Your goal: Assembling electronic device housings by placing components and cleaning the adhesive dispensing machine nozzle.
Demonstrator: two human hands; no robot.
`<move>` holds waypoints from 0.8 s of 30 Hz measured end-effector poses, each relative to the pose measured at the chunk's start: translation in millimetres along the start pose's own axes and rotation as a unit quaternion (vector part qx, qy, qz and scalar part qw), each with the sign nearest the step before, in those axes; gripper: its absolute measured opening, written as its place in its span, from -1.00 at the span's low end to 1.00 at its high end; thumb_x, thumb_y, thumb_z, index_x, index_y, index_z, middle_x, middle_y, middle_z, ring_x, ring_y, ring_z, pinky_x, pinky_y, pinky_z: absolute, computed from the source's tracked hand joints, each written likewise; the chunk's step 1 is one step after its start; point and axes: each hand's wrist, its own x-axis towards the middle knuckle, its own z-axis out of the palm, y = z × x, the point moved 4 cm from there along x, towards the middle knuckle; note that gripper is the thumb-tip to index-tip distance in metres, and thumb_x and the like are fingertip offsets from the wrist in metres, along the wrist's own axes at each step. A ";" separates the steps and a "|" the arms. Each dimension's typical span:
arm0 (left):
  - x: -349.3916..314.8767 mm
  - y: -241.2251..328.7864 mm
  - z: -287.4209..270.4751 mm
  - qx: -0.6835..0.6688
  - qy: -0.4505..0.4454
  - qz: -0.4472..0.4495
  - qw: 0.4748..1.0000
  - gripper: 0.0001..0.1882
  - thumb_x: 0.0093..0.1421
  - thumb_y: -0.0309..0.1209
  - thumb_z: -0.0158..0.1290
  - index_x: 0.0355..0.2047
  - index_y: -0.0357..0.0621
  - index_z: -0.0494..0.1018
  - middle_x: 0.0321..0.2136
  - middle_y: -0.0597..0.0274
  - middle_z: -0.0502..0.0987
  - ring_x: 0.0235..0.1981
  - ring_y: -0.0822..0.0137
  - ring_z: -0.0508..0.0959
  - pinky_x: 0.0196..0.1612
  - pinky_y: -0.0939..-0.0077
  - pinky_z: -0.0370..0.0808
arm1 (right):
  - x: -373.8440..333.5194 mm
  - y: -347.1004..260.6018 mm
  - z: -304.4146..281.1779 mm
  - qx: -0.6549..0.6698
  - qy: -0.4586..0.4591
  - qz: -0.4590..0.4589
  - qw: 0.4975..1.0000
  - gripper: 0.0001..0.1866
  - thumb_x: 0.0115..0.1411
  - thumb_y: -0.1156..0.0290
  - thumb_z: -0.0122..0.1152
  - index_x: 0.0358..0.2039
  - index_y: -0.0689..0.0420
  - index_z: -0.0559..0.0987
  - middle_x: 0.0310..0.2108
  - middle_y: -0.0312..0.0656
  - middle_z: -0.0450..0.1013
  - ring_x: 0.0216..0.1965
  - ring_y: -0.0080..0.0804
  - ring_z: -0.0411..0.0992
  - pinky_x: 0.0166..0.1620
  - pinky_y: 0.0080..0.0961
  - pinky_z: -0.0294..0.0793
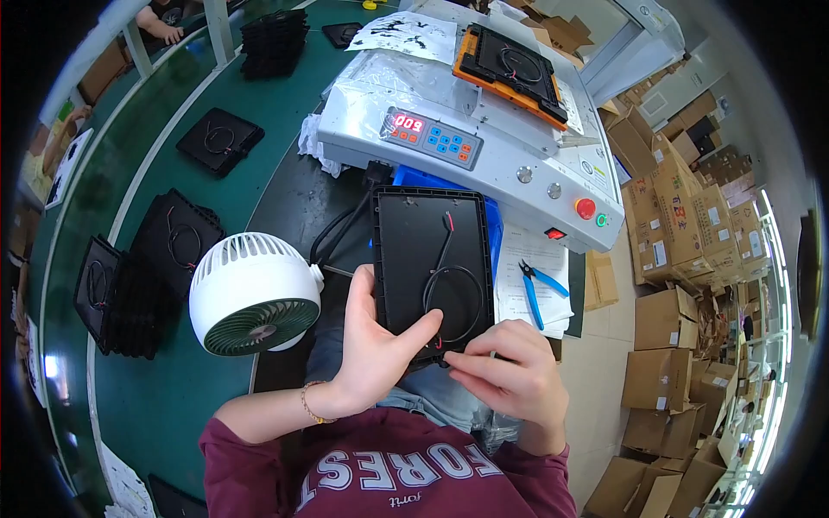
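Note:
A black rectangular plastic panel (423, 250) with a looped black wire and a red wire (449, 298) lying on it is held upright in front of me. My left hand (371, 345) grips its lower left corner, thumb across the panel's face. My right hand (509, 371) pinches the wire's end at the panel's bottom edge. Both hands are over my lap, just below the grey machine.
A grey machine (484, 129) with a red digital display, blue keys and a red button stands ahead, an orange-framed black panel (509, 65) on top. A white desk fan (255, 293) is at left. Blue cutters (540, 285) lie on paper at right. Black panels lie on the green belt (173, 250). Cardboard boxes (682, 233) pile at right.

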 end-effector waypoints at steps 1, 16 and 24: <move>-0.5 -1.2 0.0 -0.023 0.011 -0.013 1.000 -0.52 0.02 -0.68 0.11 -0.09 -0.23 0.14 -0.16 0.20 0.36 -0.13 0.46 0.42 -0.08 0.58 0.42 | 1.8 -2.4 -0.1 -0.015 0.005 -0.036 0.999 -0.70 -0.30 0.45 0.46 -0.44 0.03 0.64 -0.51 -0.35 0.42 -0.50 -0.49 0.39 -0.46 -0.54 0.30; -2.5 -5.0 0.6 -0.127 0.027 -0.068 0.989 -0.51 0.06 -0.75 0.03 -0.01 -0.23 0.16 -0.11 0.17 0.40 -0.13 0.44 0.47 -0.10 0.54 0.49 | 0.9 7.5 7.8 0.001 0.112 -0.135 0.984 -0.69 -0.43 0.51 0.46 -0.53 0.10 0.61 -0.60 -0.40 0.35 -0.61 -0.52 0.30 -0.53 -0.58 0.22; -2.3 -5.7 -0.4 -0.124 0.029 -0.054 0.990 -0.50 0.06 -0.73 0.05 -0.01 -0.24 0.15 -0.12 0.19 0.40 -0.13 0.44 0.46 -0.08 0.54 0.47 | -2.3 7.3 5.3 -0.017 0.107 -0.099 0.989 -0.70 -0.34 0.50 0.43 -0.47 0.08 0.59 -0.51 -0.37 0.39 -0.50 -0.49 0.37 -0.42 -0.56 0.29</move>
